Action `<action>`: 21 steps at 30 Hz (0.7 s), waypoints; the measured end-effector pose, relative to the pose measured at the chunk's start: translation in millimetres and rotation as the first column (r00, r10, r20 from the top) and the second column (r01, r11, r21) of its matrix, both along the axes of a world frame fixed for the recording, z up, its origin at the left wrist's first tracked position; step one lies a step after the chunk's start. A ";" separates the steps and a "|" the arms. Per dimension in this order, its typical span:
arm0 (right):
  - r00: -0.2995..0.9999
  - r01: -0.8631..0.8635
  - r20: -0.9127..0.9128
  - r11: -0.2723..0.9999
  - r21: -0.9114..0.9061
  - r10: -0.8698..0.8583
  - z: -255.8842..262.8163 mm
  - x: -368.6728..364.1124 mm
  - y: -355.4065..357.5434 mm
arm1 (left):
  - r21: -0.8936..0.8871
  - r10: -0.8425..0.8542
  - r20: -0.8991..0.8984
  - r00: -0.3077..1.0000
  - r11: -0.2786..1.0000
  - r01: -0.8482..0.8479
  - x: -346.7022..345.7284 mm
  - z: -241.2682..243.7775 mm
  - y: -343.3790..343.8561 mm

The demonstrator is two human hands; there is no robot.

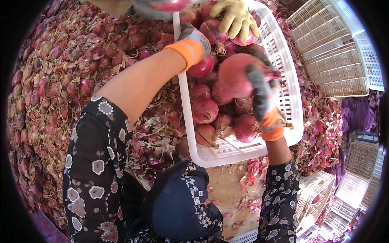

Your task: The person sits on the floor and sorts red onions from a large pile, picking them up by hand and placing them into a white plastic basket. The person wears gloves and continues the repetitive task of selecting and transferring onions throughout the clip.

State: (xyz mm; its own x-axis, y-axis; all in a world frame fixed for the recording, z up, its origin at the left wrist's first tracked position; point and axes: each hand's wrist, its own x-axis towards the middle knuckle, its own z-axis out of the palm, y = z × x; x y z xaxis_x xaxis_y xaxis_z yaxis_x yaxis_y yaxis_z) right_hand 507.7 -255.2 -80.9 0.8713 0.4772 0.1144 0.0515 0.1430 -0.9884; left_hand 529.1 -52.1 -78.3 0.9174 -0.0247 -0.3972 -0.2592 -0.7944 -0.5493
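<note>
My right hand [263, 97], in a grey glove with an orange cuff, grips a large red onion [238, 76] above the white plastic crate [190, 130]. The onion is blurred by motion. My left hand [194, 44], gloved alike, is at the crate's left rim, beside a red onion [202, 66]; its fingertips are partly hidden, so I cannot tell whether it holds anything. Several red onions, such as one onion [205, 111], lie inside the crate under my hands.
A co-worker's yellow-gloved hand [237, 21] rests on onions at the crate's far end; another gloved hand with an onion [170, 4] is at the top edge. A large onion heap [73, 70] spreads left. Stacked crates [337, 70] stand right, near a purple mesh bag [358, 114].
</note>
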 end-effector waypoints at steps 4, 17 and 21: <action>0.887 0.097 0.354 0.631 -0.770 0.296 -38.0 -14.1 36.2 | -0.123 0.061 0.032 0.998 0.991 -0.056 22.7 -19.3 4.0; 0.851 0.060 0.413 0.721 -0.691 0.325 -67.6 -0.7 35.1 | -0.634 0.170 0.558 0.813 0.719 0.285 -123.4 -11.4 21.1; 0.895 0.058 0.435 0.941 -0.333 0.099 -10.1 -98.3 65.8 | -0.783 0.319 0.487 0.813 0.572 0.244 -274.6 -46.4 91.9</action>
